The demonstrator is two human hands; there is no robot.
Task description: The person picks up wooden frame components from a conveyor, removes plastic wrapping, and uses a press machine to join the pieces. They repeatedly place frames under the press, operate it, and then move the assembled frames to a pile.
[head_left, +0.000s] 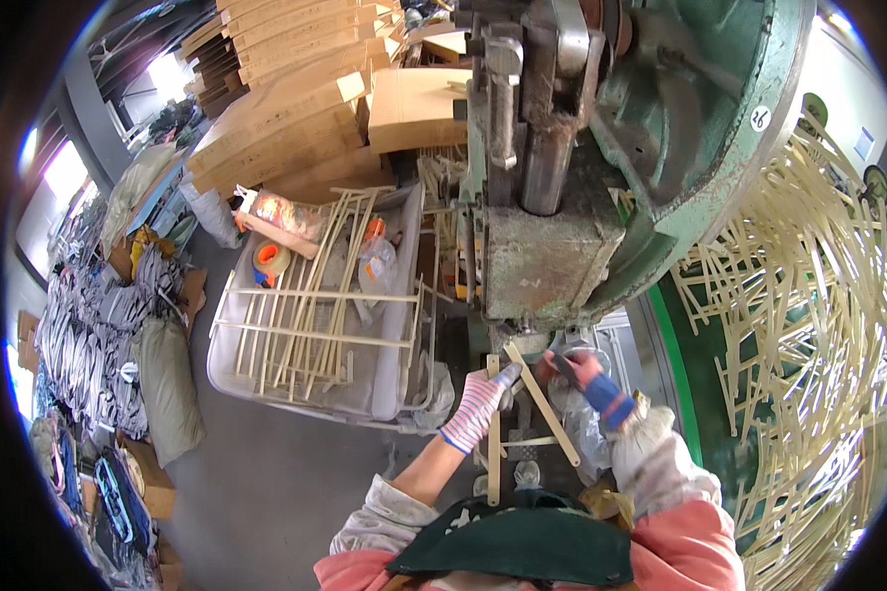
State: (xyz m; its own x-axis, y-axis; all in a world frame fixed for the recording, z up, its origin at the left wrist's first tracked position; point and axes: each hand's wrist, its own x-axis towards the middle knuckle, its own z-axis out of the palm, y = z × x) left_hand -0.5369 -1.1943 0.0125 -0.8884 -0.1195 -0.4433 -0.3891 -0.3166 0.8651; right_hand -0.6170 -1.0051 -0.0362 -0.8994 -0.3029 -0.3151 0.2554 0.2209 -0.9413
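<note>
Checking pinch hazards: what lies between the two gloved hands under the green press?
In the head view, pale cream strips cross between the left hand and right hand.

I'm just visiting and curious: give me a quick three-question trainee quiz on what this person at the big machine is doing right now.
1. True or false: the left hand wears a striped glove and touches a pale strip.
2. Which lies to the person's left? A) a grey cart with a pale frame across it B) a ladder C) a sink
3. Fill in: the right hand, in a glove with a blue cuff, is close under the green ____.

Key: 1 true; 2 A; 3 machine. The heap of pale offcuts lies to the right.
</note>
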